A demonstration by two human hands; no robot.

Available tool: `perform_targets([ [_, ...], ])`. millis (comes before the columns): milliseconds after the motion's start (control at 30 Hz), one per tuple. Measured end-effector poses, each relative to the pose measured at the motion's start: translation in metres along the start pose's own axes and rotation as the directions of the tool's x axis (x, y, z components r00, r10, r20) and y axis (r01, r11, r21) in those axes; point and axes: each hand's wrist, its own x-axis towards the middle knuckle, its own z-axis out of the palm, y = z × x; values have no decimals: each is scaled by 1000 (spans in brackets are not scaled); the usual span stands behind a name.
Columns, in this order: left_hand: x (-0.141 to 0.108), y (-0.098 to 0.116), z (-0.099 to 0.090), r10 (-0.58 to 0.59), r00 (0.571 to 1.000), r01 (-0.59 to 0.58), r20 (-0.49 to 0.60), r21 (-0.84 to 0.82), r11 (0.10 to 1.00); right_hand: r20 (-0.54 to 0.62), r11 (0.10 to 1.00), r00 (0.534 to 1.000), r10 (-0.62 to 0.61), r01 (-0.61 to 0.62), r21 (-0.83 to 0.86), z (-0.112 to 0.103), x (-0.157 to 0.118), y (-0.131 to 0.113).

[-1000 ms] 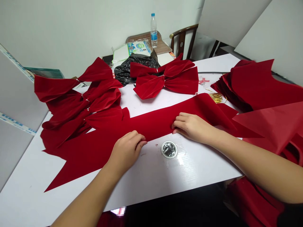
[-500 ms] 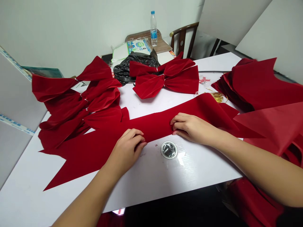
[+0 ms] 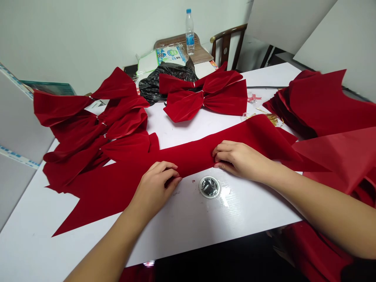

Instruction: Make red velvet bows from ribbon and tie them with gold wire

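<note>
A long red velvet strip (image 3: 194, 156) lies across the white table (image 3: 188, 219), with pointed, notched ends and a fold toward its right part. My left hand (image 3: 157, 184) grips its near edge left of the middle, fingers curled and thumb below. Farther right, my right hand (image 3: 235, 158) pinches the same edge between thumb and fingers. Several red bows (image 3: 117, 121) tied with shiny wire overlap at the left, partly touching the strip. Behind the strip are more red bows (image 3: 202, 98). Gold twist ties (image 3: 272, 118) lie beyond its right part.
Red fabric pieces (image 3: 317, 103) are piled at the right. A round metal-rimmed grommet (image 3: 209, 187) sits near the table's front. At the back are a black plastic bag (image 3: 152, 84), a water bottle (image 3: 190, 35) and a wooden chair (image 3: 227, 43).
The view has shifted slightly. Both hands keep nearly the same hold on the strip, which has barely moved.
</note>
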Motion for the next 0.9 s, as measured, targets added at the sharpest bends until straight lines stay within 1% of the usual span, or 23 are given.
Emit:
perform_targets([
  [267,2,4,-2,-38,999,39,3,-57,998,-16,997,1000,15,-13,76,-1,0,0],
  [400,2,6,-2,-74,997,72,-20,-90,993,-25,992,999,34,-30,123,0,0,1],
  [567,3,10,-5,-131,991,128,-20,-118,985,3,976,994,113,-112,184,-2,2,1],
  [667,5,12,-6,-159,987,158,-1,-102,982,16,964,982,191,-190,186,-4,4,0],
  [733,5,12,-6,-175,984,176,20,-84,981,31,959,975,222,-224,175,-4,5,-1],
  [800,5,11,-5,-155,987,157,34,-69,985,41,961,975,219,-223,166,-4,5,-3],
  [900,4,8,-4,-69,997,71,44,-36,997,49,976,982,184,-189,111,-2,4,-5],
])
